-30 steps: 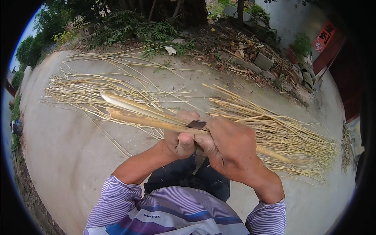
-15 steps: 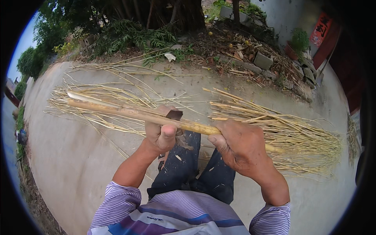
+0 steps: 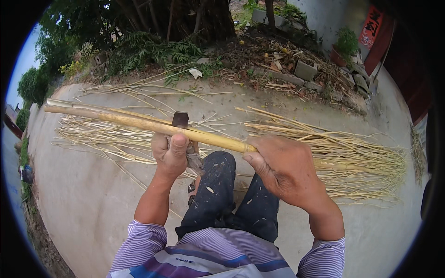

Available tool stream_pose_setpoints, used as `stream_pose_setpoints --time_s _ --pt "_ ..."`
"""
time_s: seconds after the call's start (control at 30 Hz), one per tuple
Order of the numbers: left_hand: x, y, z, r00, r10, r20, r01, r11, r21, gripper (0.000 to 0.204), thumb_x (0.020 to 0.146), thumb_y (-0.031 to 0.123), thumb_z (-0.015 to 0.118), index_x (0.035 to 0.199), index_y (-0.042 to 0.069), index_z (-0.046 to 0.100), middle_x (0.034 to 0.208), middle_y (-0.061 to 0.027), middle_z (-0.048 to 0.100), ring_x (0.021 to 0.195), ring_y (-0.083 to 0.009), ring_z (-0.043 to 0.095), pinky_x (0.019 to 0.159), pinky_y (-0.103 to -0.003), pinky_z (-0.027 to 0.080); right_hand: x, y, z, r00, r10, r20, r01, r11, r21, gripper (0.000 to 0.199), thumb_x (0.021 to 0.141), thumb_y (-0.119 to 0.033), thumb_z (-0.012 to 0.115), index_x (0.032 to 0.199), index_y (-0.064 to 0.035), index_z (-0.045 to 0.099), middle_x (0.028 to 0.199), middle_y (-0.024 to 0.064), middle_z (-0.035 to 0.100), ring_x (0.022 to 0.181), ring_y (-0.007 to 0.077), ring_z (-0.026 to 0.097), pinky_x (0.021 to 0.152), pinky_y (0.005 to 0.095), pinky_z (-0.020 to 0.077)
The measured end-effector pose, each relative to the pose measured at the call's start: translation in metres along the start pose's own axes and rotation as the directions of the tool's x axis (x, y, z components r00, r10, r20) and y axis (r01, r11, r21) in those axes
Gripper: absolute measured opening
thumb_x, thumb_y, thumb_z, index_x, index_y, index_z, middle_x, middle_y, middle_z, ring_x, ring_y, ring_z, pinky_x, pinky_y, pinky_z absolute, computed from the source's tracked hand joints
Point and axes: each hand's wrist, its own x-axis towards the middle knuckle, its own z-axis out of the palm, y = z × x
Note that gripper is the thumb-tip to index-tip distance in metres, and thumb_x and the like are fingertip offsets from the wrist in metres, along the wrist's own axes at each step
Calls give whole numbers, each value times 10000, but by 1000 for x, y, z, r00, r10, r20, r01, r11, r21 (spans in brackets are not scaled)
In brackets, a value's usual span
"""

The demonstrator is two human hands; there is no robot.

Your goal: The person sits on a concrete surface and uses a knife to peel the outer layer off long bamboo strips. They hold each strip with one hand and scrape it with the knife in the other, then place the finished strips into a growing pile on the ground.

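Note:
Across my body lies a long yellow-tan bamboo pole (image 3: 208, 138), its left end split lengthwise and showing pale inside. My right hand (image 3: 287, 169) is wrapped around the pole on the right, and a further pale stretch of cane shows beyond the fist. A short dark knife blade (image 3: 180, 119) stands in the split, rising above the pole. Below it, my left hand (image 3: 169, 153) is closed around what seems to be the knife's handle, thumb up against the pole. Grey cloth (image 3: 193, 160) hangs from that grip; the handle itself is hidden.
Thin split strips (image 3: 102, 136) lie on the concrete (image 3: 83, 194) to the left. A thick bundle of canes (image 3: 352, 157) spreads at the right. Farther off are a tree trunk (image 3: 185, 21), concrete blocks (image 3: 305, 70), dry litter and a potted plant (image 3: 345, 44).
My left hand, the blade and the split pole end have shifted left and a little away from me. The blade now stands more upright. My right hand has hardly moved.

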Motion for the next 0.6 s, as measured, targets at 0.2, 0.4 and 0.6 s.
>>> stream_pose_setpoints --time_s 0.2,0.4,0.6 --pt "-22 -9 33 983 153 100 -150 988 -37 443 921 424 651 951 -6 550 760 -47 553 615 -109 526 536 -248 416 -5 -10 13 999 -48 -15 49 998 33 242 885 -223 663 788 -53 522 685 109 557 585 307 578 473 412 413" --pt "-23 4 26 978 152 145 -162 985 63 469 931 493 593 860 45 475 731 -47 509 591 -126 482 501 -270 387 -8 -10 3 998 -53 40 49 994 94 257 887 -232 665 779 -51 518 622 99 540 531 286 575 449 396 418" --pt "-15 8 35 926 229 299 -263 961 80 458 976 504 474 885 57 449 768 -48 500 600 -138 468 518 -283 392 -9 -17 13 998 -53 -34 55 997 48 268 882 -254 674 792 -44 534 626 98 547 504 275 571 418 393 407"
